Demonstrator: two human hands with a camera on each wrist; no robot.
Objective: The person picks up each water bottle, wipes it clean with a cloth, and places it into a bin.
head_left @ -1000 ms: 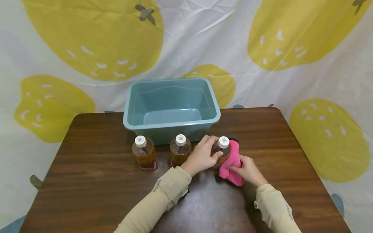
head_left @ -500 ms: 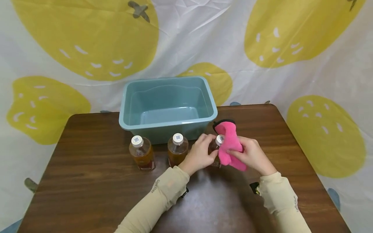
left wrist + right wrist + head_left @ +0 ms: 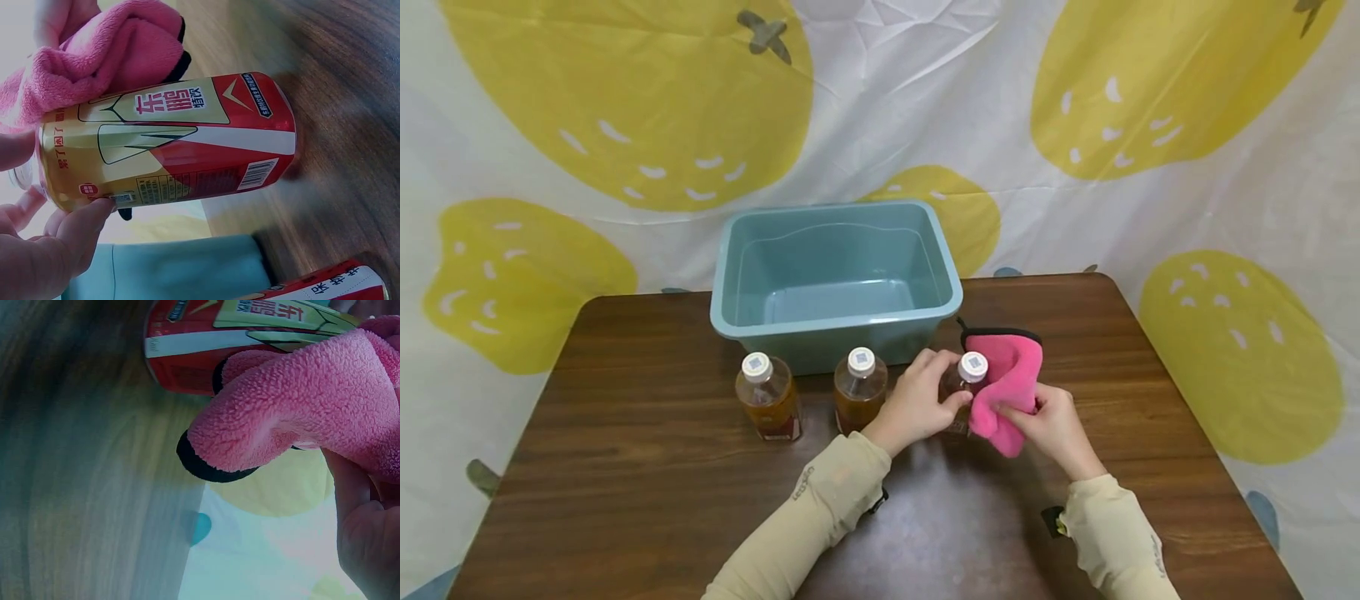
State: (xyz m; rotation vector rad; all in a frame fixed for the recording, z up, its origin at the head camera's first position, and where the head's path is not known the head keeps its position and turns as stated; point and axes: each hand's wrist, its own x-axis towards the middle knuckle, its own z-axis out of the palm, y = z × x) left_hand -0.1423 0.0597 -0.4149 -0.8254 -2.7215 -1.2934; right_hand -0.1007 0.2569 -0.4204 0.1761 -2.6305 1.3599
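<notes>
A drink bottle [image 3: 973,367] with a white cap and a red-and-gold label stands upright on the table. My left hand [image 3: 916,402] grips its upper part from the left, fingers and thumb round it. On the bottle's right side my right hand [image 3: 1058,427] pinches a pink fleecy cloth [image 3: 1021,371] with black edging. In the left wrist view the cloth [image 3: 119,56] lies against the upper side of the bottle [image 3: 169,137]. The right wrist view shows the cloth [image 3: 300,400] bunched in the fingers, covering part of the label.
Two similar bottles stand to the left, one middle bottle [image 3: 861,392] near my left wrist and one far-left bottle [image 3: 769,400]. Behind them is a blue-green plastic tub [image 3: 835,319]. A fruit-print sheet [image 3: 925,100] hangs behind the brown wooden table [image 3: 647,467].
My right hand first raised the cloth along the bottle's right side, partly covering the cap, then lowered it, leaving the cap uncovered. My left hand keeps its grip on the bottle.
</notes>
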